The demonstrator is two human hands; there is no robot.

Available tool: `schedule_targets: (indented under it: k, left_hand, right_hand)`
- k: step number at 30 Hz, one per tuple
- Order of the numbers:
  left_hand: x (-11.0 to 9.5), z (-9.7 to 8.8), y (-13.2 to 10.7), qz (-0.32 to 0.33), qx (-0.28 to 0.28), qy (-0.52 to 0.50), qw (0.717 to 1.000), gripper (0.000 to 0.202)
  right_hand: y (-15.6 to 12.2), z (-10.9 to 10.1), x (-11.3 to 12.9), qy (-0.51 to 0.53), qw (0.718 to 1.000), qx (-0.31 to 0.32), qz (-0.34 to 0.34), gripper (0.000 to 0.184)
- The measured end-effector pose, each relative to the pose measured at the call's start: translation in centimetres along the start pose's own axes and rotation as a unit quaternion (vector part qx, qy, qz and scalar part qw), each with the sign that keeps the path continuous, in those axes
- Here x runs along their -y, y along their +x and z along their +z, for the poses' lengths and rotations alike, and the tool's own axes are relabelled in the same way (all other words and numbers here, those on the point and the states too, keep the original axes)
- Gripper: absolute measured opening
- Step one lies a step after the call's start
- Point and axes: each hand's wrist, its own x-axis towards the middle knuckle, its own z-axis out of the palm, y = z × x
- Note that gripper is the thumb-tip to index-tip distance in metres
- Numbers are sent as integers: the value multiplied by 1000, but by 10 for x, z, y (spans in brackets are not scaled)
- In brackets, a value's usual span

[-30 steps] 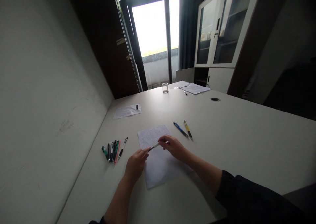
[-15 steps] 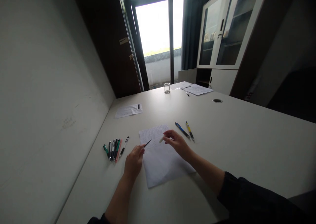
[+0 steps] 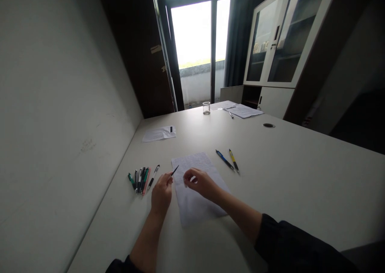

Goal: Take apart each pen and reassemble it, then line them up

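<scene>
My left hand (image 3: 161,193) is closed around a slim dark pen (image 3: 175,170) whose tip points up and to the right, just left of a written sheet of paper (image 3: 197,185). My right hand (image 3: 201,183) hovers over the middle of that sheet with its fingers curled; a small pale piece shows faintly in them, probably the pen's cap, though it is too small to be sure. Both hands are close together, a short gap between them.
A row of several pens (image 3: 142,179) lies left of the sheet. A blue pen (image 3: 224,159) and a yellow pen (image 3: 234,160) lie to its right. Farther back are a folded paper (image 3: 159,133), a glass (image 3: 206,108), more papers (image 3: 244,111) and a cable hole (image 3: 268,125). A wall runs along the table's left edge.
The pen, held between both hands a second ago, has come apart: the left hand drew the dark part leftwards, and the right hand with the pale piece moved down over the sheet.
</scene>
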Motion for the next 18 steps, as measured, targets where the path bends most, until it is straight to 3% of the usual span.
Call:
schedule_targets:
  k: [18]
  left_hand:
    - [-1, 1, -1, 9, 15, -24, 1000, 28]
  right_hand:
    - [-5, -5, 0, -55, 997, 41, 34, 8]
